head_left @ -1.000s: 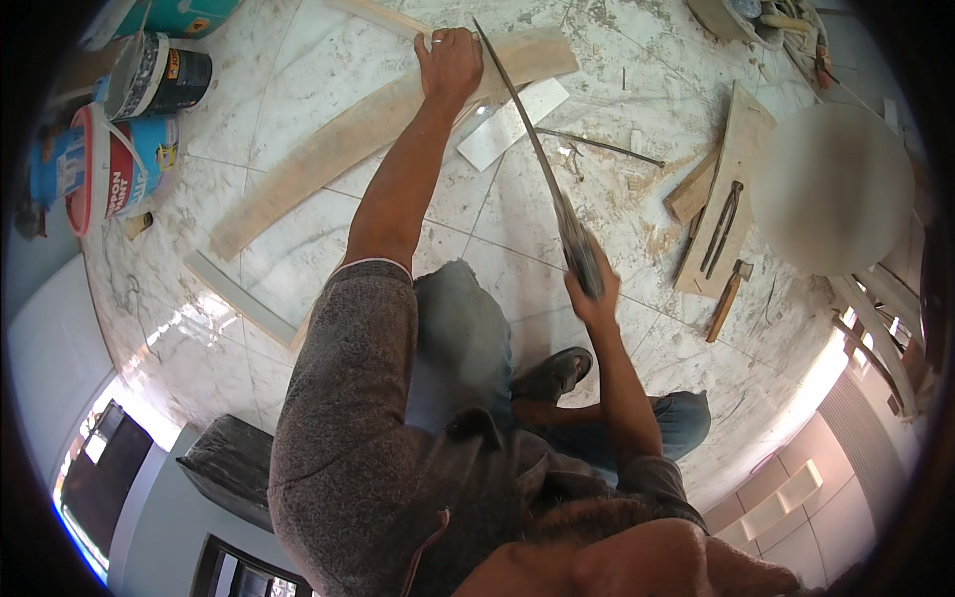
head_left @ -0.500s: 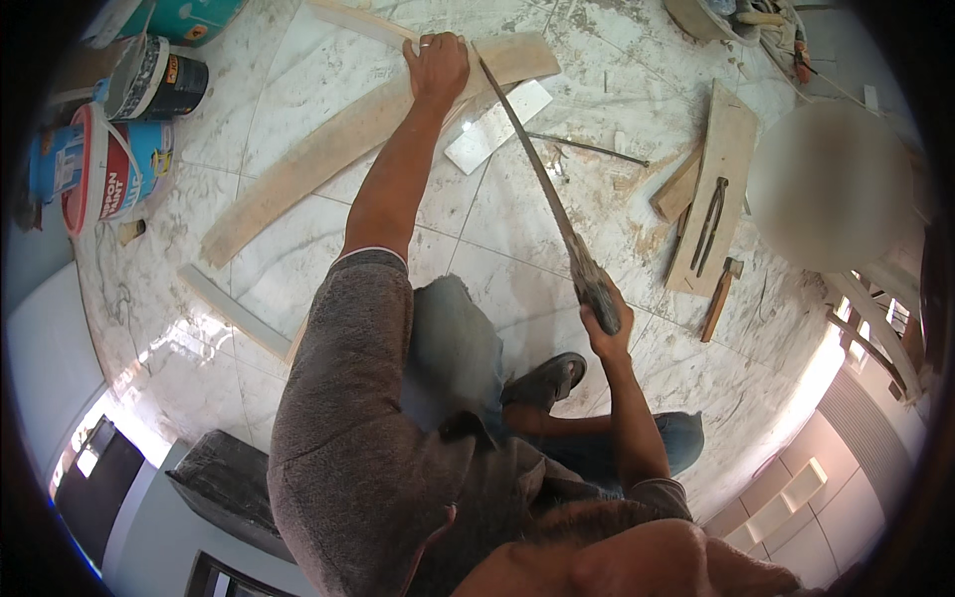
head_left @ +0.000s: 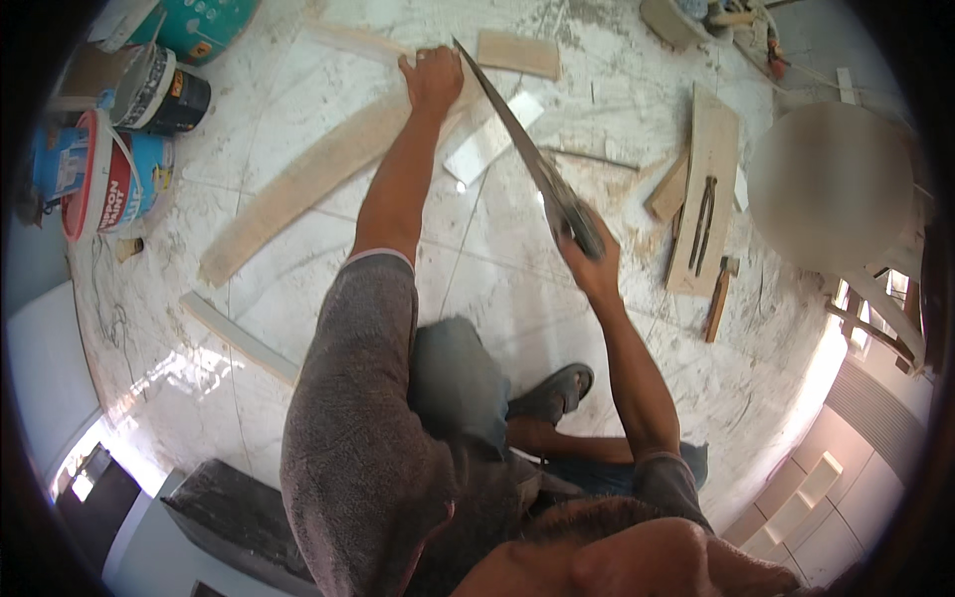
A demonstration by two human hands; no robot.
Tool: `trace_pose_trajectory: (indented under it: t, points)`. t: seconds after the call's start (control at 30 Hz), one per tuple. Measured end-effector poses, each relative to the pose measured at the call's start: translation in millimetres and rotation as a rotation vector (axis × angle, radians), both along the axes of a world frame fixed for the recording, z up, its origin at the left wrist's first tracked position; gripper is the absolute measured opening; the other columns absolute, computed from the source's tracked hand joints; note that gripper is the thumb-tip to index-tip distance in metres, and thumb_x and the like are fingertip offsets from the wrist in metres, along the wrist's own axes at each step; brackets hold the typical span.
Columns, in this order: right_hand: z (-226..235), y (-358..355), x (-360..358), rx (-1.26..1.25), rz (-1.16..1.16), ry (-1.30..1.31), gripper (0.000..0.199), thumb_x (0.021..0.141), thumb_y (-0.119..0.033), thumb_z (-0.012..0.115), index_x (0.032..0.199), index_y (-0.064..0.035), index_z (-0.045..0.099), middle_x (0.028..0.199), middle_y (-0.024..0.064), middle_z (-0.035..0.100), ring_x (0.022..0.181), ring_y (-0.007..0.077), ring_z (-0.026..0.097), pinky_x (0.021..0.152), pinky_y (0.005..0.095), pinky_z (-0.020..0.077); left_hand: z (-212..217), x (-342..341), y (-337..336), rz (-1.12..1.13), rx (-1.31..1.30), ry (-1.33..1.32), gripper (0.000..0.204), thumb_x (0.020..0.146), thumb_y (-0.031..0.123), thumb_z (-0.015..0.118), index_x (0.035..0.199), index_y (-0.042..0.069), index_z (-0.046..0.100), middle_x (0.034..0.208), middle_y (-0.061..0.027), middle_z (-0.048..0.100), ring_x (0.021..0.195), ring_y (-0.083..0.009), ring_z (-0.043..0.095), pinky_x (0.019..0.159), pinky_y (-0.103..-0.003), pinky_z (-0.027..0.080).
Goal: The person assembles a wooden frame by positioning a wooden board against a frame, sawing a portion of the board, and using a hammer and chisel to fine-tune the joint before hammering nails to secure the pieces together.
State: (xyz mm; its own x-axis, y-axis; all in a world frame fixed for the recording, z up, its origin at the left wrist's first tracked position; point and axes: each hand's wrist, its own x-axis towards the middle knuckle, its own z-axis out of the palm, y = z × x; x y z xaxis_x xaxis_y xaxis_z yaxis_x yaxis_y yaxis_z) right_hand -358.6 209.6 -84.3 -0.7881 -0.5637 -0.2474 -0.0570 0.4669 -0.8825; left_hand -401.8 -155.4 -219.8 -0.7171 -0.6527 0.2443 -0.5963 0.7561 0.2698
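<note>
L hand (head_left: 434, 80) is palm-down on the far end of the curved plank (head_left: 308, 184), fingers bent over it; tips are hidden, so can't tell if it grips or just presses. Rest of the plank slants back from there, toward the person's L side. R hand (head_left: 589, 249) is closed firmly round the handsaw (head_left: 517, 134) at its handle, nearer the body & well apart from the wood. Blade runs up & away, its tip just R of the L hand; can't tell if it touches the plank's end. Short board (head_left: 518, 54) lies just R of the tip, apart from the plank.

Hard to see: plank's far end, partly under L hand; thin strip (head_left: 358, 40) beyond it, blurry; sth. at far R behind a round blurred patch (head_left: 831, 189). Teal bucket (head_left: 204, 30) is cut off at the edge of view.

Labels: blue bucket (head_left: 149, 179) w/ pinkish rim has big white lettering on red; dark pail (head_left: 179, 99) has a small orange label, print too tiny from here.
</note>
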Motion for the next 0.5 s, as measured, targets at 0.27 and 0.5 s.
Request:
trace_pose_trajectory:
  t: [0.27, 0.5]
  points:
    - [104, 143, -41, 0.206, 0.043, 0.505, 0.052, 0.076, -0.006, 0.066, 0.125, 0.0040, 0.052, 0.106, 0.0154, 0.065, 0.090, 0.0157, 0.061, 0.083, 0.0274, 0.0470, -2, -3, -18, 0.053, -0.135, -0.016, 0.035, 0.096, 0.034, 0.042, 0.103, 0.005, 0.059, 0.107, -0.0142, 0.063, 0.109, -0.0303, 0.055, 0.091, -0.067, 0.032]
    - [111, 290, -66, 0.752, -0.161, 0.854, 0.057, 0.079, -0.006, 0.058, 0.135, -0.0084, 0.045, 0.093, 0.0244, 0.065, 0.079, 0.0397, 0.064, 0.067, 0.0405, 0.0501, 149, 44, -1, -0.227, 0.367, 0.172, 0.031, 0.095, 0.034, 0.045, 0.113, 0.013, 0.056, 0.093, -0.0207, 0.065, 0.089, -0.0396, 0.061, 0.078, -0.045, 0.047]
